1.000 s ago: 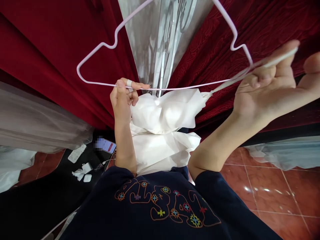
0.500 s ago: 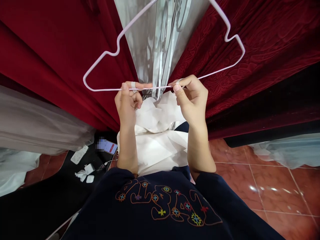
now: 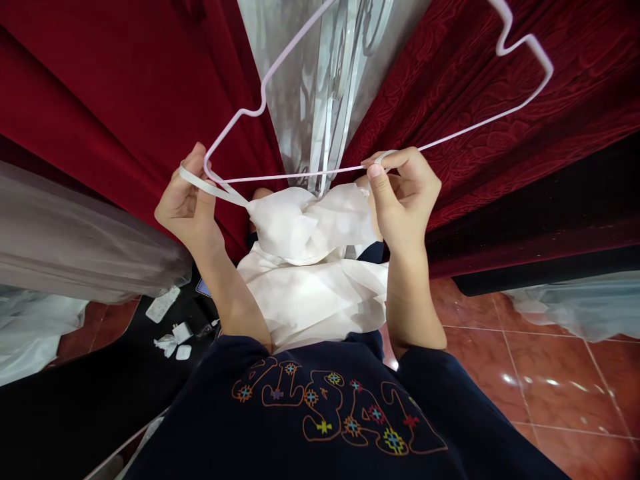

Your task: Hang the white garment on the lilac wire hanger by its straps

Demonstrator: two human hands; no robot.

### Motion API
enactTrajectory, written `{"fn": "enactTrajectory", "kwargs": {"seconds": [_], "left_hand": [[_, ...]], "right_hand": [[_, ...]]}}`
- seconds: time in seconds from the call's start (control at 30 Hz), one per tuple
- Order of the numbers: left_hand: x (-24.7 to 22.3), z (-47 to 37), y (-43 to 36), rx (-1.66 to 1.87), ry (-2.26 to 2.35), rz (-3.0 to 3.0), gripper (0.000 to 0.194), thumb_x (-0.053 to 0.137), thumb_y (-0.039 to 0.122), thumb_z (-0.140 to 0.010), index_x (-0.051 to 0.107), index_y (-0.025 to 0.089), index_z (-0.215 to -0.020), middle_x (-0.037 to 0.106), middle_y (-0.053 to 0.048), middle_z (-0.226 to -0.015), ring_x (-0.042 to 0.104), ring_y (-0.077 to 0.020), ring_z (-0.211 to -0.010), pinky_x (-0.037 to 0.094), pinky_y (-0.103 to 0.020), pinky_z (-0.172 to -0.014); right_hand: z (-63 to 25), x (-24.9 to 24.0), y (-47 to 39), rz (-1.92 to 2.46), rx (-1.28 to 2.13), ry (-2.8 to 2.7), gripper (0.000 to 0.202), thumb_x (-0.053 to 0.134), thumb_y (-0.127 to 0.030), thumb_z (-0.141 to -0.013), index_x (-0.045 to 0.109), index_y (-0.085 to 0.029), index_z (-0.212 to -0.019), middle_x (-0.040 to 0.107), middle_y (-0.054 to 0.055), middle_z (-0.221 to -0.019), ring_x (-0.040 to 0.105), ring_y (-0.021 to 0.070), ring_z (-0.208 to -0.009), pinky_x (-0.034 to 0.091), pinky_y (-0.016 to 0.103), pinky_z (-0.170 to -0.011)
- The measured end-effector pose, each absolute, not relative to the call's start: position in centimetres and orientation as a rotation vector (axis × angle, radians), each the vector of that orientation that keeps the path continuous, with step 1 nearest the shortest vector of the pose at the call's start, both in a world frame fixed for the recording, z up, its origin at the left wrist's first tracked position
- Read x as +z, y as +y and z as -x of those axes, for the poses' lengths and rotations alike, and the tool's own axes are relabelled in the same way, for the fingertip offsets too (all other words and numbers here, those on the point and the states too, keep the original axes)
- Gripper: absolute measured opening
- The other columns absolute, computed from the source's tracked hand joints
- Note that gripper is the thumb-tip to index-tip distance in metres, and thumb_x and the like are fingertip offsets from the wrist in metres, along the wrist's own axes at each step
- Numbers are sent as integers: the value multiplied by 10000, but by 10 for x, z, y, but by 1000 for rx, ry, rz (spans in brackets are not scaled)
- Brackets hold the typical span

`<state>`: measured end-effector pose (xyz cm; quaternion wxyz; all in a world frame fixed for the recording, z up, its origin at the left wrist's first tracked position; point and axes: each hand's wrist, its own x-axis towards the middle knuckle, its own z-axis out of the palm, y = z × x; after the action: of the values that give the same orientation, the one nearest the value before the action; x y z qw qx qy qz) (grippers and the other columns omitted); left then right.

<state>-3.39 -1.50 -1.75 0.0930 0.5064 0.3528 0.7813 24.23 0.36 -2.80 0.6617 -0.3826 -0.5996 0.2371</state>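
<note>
A pale pink clothes hanger (image 3: 280, 177) is held up in front of me, its top beyond the upper frame edge. My right hand (image 3: 411, 190) pinches its lower bar between thumb and forefinger, with a white loop around the forefinger. At the hanger's lower left corner, my left hand (image 3: 187, 203) is closed on a thin white strap (image 3: 220, 192). The strap is pulled out to the left and runs down to a white garment (image 3: 305, 293), which lies bunched across my lap. Part of the left fingertips is hidden.
Dark red curtains (image 3: 125, 87) hang on both sides of a pale, shiny panel (image 3: 285, 60). To the left, a white charger (image 3: 181, 332) and small items lie on a black surface (image 3: 100, 387). Red floor tiles (image 3: 540, 373) show at the right, beside pale fabric (image 3: 590, 300).
My left hand has moved left from the hanger's bar to its corner, drawing the strap out. The hanger has shifted right and tilted, its right end higher.
</note>
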Motion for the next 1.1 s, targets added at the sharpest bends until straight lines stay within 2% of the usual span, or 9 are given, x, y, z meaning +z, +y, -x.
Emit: {"fn": "enactTrajectory", "kwargs": {"seconds": [0.2, 0.33, 0.47, 0.6, 0.73, 0.83, 0.93, 1.03, 1.1], "left_hand": [[28, 25, -18, 1860, 1026, -1697, 310, 889, 283, -1012, 830, 193, -1303, 829, -26, -1161, 769, -240, -1160, 581, -453, -1120], [52, 22, 0, 1639, 1089, -1761, 74, 881, 112, -976, 827, 161, -966, 724, -6, -892, 683, -159, -880, 565, -342, -872], [43, 17, 13, 1688, 1028, -1657, 244, 776, -29, -965, 770, 173, -827, 656, -5, -771, 614, -147, -734, 513, -300, -726], [11, 14, 10, 1923, 844, -1198, 113, 717, 203, -1033, 760, 193, -929, 721, -31, -796, 668, -163, -712, 568, -300, -707], [-10, 3, 3, 1892, 623, -920, 370, 570, 594, -1114, 655, 246, -1023, 719, -40, -910, 727, -198, -902, 617, -366, -928], [-8, -5, 3, 1975, 634, -860, 492, 518, 691, -1127, 539, 264, -884, 528, 16, -716, 653, -180, -769, 592, -366, -974], [1, -2, 4, 2016, 625, -921, 561, 518, 678, -1138, 452, 259, -771, 290, 53, -588, 462, -154, -549, 589, -357, -894], [10, 8, 3, 1971, 497, -958, 505, 471, 496, -1203, 512, 256, -761, 281, 61, -566, 368, -131, -491, 580, -327, -850], [15, 13, 2, 1950, 442, -944, 498, 421, 401, -1225, 545, 252, -766, 297, 63, -551, 333, -124, -475, 572, -316, -820]], "right_hand": [[-242, -30, 7, 841, 562, -1361, 335, 729, -556, -1004, 658, -242, -910, 715, 7, -969, 722, 144, -968, 636, 337, -852], [-248, -31, 7, 808, 553, -1352, 310, 746, -520, -1004, 664, -237, -906, 722, 0, -969, 732, 139, -969, 633, 343, -880], [-250, -34, 6, 751, 524, -1360, 261, 753, -471, -1011, 672, -237, -930, 738, -12, -983, 749, 129, -988, 634, 337, -924], [-244, -37, 4, 730, 523, -1368, 229, 723, -433, -1036, 669, -235, -934, 744, -11, -999, 754, 126, -1011, 620, 308, -872], [-231, -37, 3, 718, 494, -1345, 222, 701, -446, -1048, 674, -244, -960, 728, -9, -1010, 745, 129, -990, 628, 316, -853], [-223, -32, 3, 723, 388, -1305, 186, 699, -429, -1049, 725, -251, -1003, 742, -1, -1017, 760, 152, -1040, 657, 375, -968], [-231, -24, 7, 734, 253, -1180, 152, 660, -274, -1059, 805, -233, -1076, 808, 16, -1074, 778, 139, -967, 667, 344, -892], [-264, -19, 14, 760, 144, -932, 395, 496, -15, -1013, 837, -193, -1101, 843, 12, -1077, 720, 57, -720, 527, 185, -586], [-295, -16, 20, 764, 138, -749, 495, 428, 100, -943, 841, -167, -1002, 847, 1, -978, 784, 62, -814, 486, 126, -577]]}}
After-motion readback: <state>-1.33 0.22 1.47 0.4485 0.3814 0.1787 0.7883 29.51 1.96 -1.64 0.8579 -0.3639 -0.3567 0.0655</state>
